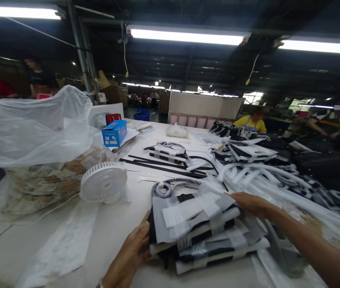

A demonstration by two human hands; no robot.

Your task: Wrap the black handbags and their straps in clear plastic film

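In front of me lies a pile of taped bundles (pixel 201 218), folded black fabric with white and grey sheets bound by clear tape. My left hand (pixel 138 242) is closed on the left edge of the upper bundle, its fingertips partly hidden behind it. On the far right corner of the same bundle, my right hand (pixel 249 204) is closed, with the fingers partly out of sight. A coil of wrapped grey tubing (pixel 162 190) lies just beyond the bundle. Another taped bundle (pixel 168 152) sits farther back beside black strips (pixel 170 168).
White foam tubes (pixel 256 180) spread over the right side of the table (pixel 109 236). At left stand a white fan (pixel 103 182), with a thin cord, and a large clear plastic bag (pixel 46 188). A blue box (pixel 114 133) stands behind. A person in yellow (pixel 250 122) is at back right.
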